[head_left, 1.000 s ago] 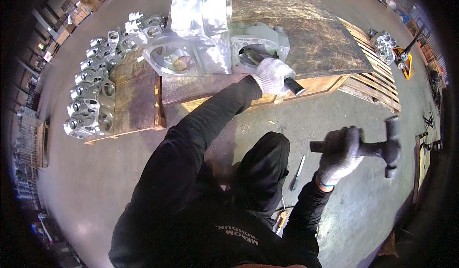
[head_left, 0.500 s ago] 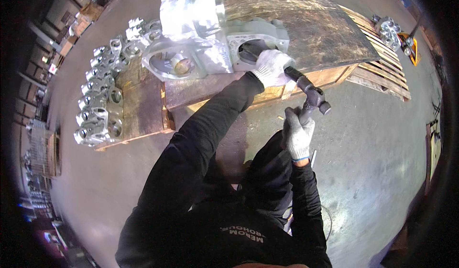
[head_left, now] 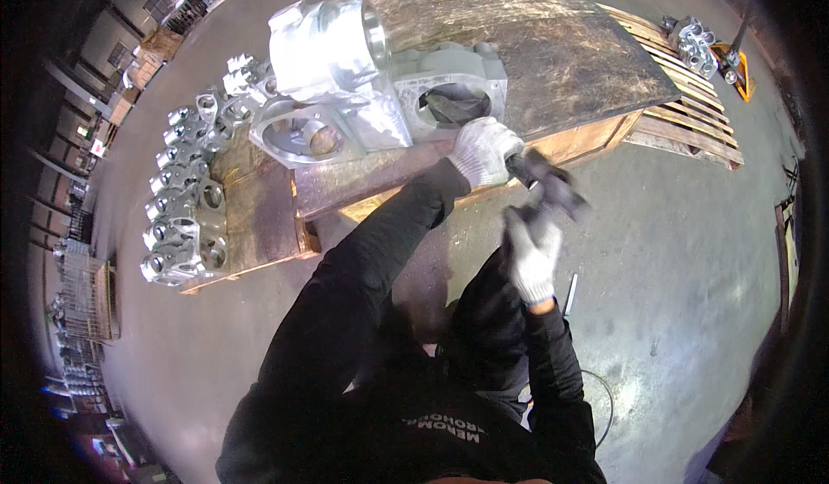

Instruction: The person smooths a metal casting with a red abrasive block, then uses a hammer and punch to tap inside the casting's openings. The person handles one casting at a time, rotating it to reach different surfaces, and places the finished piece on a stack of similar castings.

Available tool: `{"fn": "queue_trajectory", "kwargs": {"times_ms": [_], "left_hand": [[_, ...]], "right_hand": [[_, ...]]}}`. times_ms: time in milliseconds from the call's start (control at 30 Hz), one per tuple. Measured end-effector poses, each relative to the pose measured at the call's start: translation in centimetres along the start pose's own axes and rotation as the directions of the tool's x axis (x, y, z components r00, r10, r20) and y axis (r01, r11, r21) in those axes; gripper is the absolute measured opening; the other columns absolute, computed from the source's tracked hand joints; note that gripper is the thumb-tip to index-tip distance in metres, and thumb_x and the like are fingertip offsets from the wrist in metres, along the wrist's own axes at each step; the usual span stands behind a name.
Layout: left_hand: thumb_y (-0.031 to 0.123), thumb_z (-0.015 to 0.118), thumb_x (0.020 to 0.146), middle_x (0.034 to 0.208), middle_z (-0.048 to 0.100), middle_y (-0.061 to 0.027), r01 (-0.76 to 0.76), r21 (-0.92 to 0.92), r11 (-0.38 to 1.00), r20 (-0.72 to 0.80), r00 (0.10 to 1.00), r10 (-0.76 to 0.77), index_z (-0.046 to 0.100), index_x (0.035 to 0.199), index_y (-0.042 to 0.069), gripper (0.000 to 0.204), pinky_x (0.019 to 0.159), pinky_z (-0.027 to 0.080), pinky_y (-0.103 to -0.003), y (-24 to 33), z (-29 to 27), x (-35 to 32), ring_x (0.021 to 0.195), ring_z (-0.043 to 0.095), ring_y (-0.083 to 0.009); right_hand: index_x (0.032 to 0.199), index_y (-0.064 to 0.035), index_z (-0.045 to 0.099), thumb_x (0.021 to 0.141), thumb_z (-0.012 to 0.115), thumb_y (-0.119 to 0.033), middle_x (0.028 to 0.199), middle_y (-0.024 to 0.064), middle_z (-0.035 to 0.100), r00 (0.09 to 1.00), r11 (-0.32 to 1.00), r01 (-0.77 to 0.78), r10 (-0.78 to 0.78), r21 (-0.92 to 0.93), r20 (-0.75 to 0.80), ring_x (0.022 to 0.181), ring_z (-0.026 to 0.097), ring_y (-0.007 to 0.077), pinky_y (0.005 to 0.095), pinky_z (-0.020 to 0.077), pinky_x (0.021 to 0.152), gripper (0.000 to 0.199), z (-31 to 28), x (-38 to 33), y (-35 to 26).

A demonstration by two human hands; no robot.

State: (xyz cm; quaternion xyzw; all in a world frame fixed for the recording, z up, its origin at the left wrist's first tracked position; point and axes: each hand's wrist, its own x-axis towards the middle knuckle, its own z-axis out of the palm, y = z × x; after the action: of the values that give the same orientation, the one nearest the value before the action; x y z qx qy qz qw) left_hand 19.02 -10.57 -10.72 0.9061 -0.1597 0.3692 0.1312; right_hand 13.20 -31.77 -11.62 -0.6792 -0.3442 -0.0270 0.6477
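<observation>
— What carries the work?

— A grey concrete workshop floor, with a worn wooden counter on pallets. A big grey metal casting lies at the counter's near edge; smaller castings line the left pallet.

— And the tool?

— A dark chisel, just off the near edge, its long axis running from the casting's opening down to the right. The left hand is clamped around it. The right hand grips a blurred hammer at the chisel's outer end.

hammer: motion-blurred | tool under left hand: mostly hidden
</observation>
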Motion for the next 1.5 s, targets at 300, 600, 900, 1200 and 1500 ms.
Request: {"fn": "queue_trajectory", "kwargs": {"times_ms": [300, 600, 900, 1200, 1500], "left_hand": [[0.029, 0.08, 0.059, 0.082, 0.071, -0.0074, 0.206, 0.094, 0.974, 0.11, 0.97, -0.216, 0.074, 0.087, 0.016, 0.031, 0.075, 0.054, -0.044, -0.2, -1.4, 1.4, 0.082, 0.069, -0.0321], [0.032, 0.079, 0.058, 0.076, 0.069, -0.0062, 0.164, 0.123, 0.979, 0.067, 0.983, -0.173, 0.07, 0.078, 0.015, 0.027, 0.073, 0.053, -0.044, -0.3, -0.2, 1.4, 0.08, 0.068, -0.0309], [0.026, 0.074, 0.061, 0.077, 0.07, -0.0058, 0.208, 0.177, 0.962, 0.186, 0.953, -0.241, 0.071, 0.079, 0.017, 0.021, 0.072, 0.053, -0.044, -0.6, 0.8, 1.5, 0.08, 0.068, -0.0311], [0.025, 0.073, 0.06, 0.078, 0.071, -0.0066, 0.217, 0.234, 0.948, 0.292, 0.914, -0.281, 0.074, 0.081, 0.017, 0.022, 0.071, 0.054, -0.043, -0.1, 0.7, 1.9, 0.08, 0.069, -0.0307], [0.022, 0.073, 0.061, 0.078, 0.069, -0.005, 0.168, 0.179, 0.969, 0.093, 0.978, -0.187, 0.073, 0.082, 0.017, 0.022, 0.073, 0.052, -0.043, -1.1, 1.1, 1.5, 0.082, 0.067, -0.0289]], "right_hand": [[0.076, -0.0105, 0.052, 0.101, 0.057, -0.015, 0.061, -0.0013, 0.05, 0.882, 0.703, 0.048, 0.303, 0.709, -0.361, 0.052, 0.044, 0.0117, 0.0278, 0.0364, 0.049, 0.026, -0.3, 0.4, -1.8], [0.075, -0.0128, 0.043, 0.101, 0.054, -0.013, 0.055, -0.0014, 0.033, 0.848, 0.375, 0.209, 0.39, 0.903, -0.358, 0.043, 0.031, 0.0111, 0.0285, 0.0293, 0.041, 0.029, -4.2, 1.0, -0.6], [0.073, -0.0154, 0.049, 0.097, 0.063, -0.019, 0.058, -0.0054, 0.039, 0.838, 0.684, -0.285, 0.517, 0.671, -0.172, 0.047, 0.037, 0.008, 0.0253, 0.0305, 0.045, 0.028, -4.8, 1.6, 0.5], [0.077, -0.0122, 0.057, 0.094, 0.068, -0.012, 0.063, -0.0054, 0.05, 0.64, 0.539, -0.654, 0.769, 0.53, 0.008, 0.048, 0.045, 0.0056, 0.0247, 0.0342, 0.043, 0.02, -0.3, 1.3, 2.0], [0.078, -0.0128, 0.054, 0.097, 0.062, -0.016, 0.058, -0.0014, 0.047, 0.794, 0.579, -0.305, 0.593, 0.756, -0.134, 0.045, 0.044, 0.0097, 0.0246, 0.0344, 0.043, 0.021, 0.3, 1.6, 1.9]]}}
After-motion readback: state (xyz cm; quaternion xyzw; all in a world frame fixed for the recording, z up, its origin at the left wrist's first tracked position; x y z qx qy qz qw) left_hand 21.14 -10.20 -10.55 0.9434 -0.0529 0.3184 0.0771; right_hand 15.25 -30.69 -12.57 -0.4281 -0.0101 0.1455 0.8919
